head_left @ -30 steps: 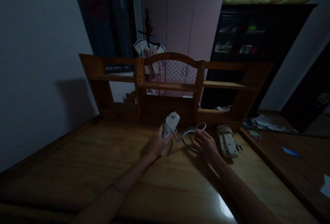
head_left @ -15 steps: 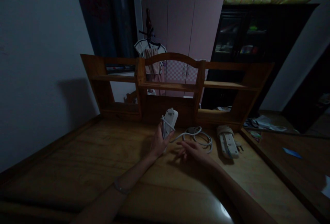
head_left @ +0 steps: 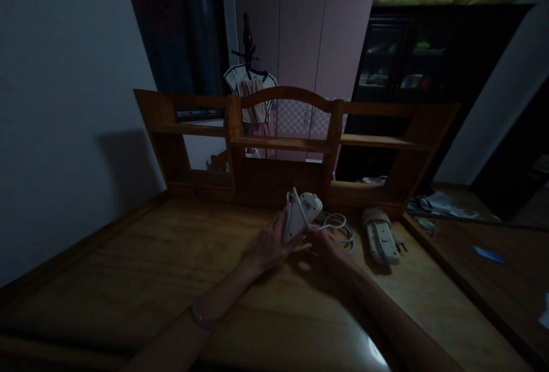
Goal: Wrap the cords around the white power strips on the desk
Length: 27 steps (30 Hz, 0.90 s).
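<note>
My left hand (head_left: 274, 240) is closed around a white power strip (head_left: 302, 218), holding it tilted above the wooden desk. A pale cord (head_left: 299, 203) passes across the strip's body. Close beside the strip's lower right side, my right hand (head_left: 326, 244) has its fingers closed at the cord; the fingertips are partly hidden. The rest of the cord (head_left: 343, 220) lies in loose loops on the desk behind my right hand. A second power strip (head_left: 381, 243), with its cord wound about its far end and its plug sticking out, lies farther right.
The wooden desk (head_left: 141, 269) carries a low shelf unit (head_left: 283, 143) along its back edge. A wall (head_left: 68, 132) borders the left side. To the right are a raised desk edge (head_left: 450, 269) and a lower brown surface with a blue card (head_left: 489, 254).
My left hand has moved slightly right and turned the power strip rightward. My right hand's spread fingers have come up to the cord and closed beside the strip.
</note>
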Each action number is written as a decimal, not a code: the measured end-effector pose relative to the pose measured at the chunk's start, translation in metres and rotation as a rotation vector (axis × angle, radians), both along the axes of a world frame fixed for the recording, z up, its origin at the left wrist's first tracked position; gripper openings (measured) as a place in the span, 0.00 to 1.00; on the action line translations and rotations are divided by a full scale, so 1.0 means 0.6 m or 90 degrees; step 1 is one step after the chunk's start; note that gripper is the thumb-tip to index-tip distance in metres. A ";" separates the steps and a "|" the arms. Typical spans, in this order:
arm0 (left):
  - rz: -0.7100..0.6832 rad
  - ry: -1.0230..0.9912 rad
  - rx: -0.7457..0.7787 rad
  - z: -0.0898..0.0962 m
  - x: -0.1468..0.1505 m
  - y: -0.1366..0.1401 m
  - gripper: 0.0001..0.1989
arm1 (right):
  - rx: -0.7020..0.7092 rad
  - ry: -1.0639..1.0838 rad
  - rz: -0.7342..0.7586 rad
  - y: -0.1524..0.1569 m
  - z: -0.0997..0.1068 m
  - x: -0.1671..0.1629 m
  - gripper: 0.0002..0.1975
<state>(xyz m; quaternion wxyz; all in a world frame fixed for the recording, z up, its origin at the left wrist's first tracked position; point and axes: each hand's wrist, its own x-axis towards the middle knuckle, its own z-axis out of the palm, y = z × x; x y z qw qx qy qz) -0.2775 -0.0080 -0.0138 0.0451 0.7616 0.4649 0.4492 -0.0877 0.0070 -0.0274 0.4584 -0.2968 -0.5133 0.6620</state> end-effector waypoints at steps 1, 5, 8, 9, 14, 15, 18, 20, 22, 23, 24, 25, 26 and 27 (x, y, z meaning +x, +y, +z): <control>-0.006 0.001 -0.003 0.003 0.000 -0.001 0.39 | -0.009 0.019 -0.015 0.002 0.001 0.001 0.14; -0.003 0.007 -0.008 0.005 0.002 -0.002 0.37 | -0.036 0.099 -0.057 0.011 0.009 0.011 0.12; 0.020 0.010 -0.004 0.001 0.001 0.001 0.36 | -0.068 0.143 -0.065 0.017 0.016 0.020 0.12; 0.025 0.009 -0.005 0.000 0.001 0.002 0.37 | -0.074 0.153 -0.064 0.019 0.017 0.022 0.14; 0.047 -0.011 -0.006 -0.001 0.001 0.004 0.36 | -0.053 0.162 -0.047 0.024 0.016 0.032 0.18; 0.056 -0.019 -0.006 -0.001 0.001 0.004 0.36 | -0.047 0.162 -0.044 0.025 0.014 0.033 0.19; 0.077 -0.052 -0.021 -0.003 0.000 0.008 0.36 | -0.036 0.163 -0.040 0.029 0.006 0.037 0.22; 0.089 -0.079 -0.042 -0.005 -0.002 0.012 0.36 | -0.035 0.156 -0.047 0.032 0.001 0.038 0.23; 0.099 -0.105 -0.057 -0.006 -0.004 0.014 0.37 | -0.038 0.145 -0.048 0.035 -0.003 0.039 0.23; 0.100 -0.116 -0.061 -0.006 -0.005 0.015 0.37 | -0.039 0.142 -0.046 0.036 -0.004 0.039 0.23; 0.099 -0.124 -0.063 -0.007 -0.006 0.016 0.36 | -0.037 0.141 -0.043 0.037 -0.005 0.039 0.22; 0.099 -0.130 -0.066 -0.006 -0.007 0.017 0.36 | -0.033 0.142 -0.042 0.038 -0.006 0.039 0.21; 0.101 -0.134 -0.068 -0.006 -0.007 0.017 0.37 | -0.028 0.142 -0.042 0.039 -0.007 0.038 0.19; 0.103 -0.135 -0.071 -0.006 -0.008 0.017 0.37 | -0.023 0.141 -0.044 0.039 -0.008 0.038 0.18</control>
